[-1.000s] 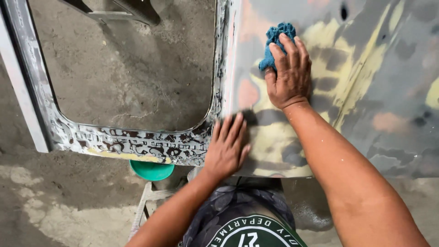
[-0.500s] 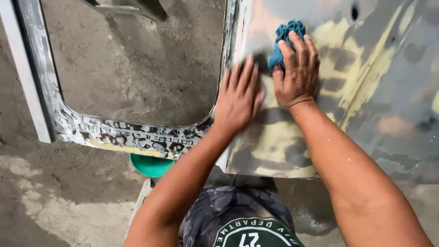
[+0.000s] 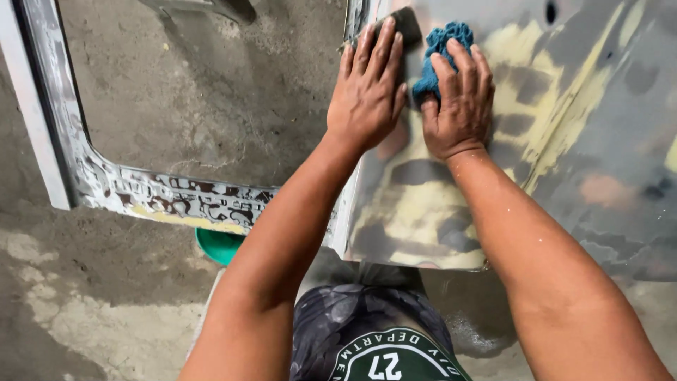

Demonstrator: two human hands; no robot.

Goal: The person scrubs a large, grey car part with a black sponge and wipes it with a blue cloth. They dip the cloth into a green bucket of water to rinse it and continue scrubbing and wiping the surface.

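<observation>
While my left hand (image 3: 367,88) lies flat, fingers spread, gripping nothing, on sanded car door panel (image 3: 437,204) near window frame edge, my right hand (image 3: 458,99) presses blue cloth (image 3: 438,53) against same panel, fingers curled over it. Green bowl (image 3: 218,245) below door, on concrete floor (image 3: 84,310).

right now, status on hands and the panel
Left hand flat on sanded car door panel. Right hand pressing blue cloth on it. Nothing in the way.

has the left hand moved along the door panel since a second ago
Yes. The left hand has slid up the sanded door panel, away from the window frame's lower edge, and now lies flat beside the right hand on the blue cloth.
</observation>
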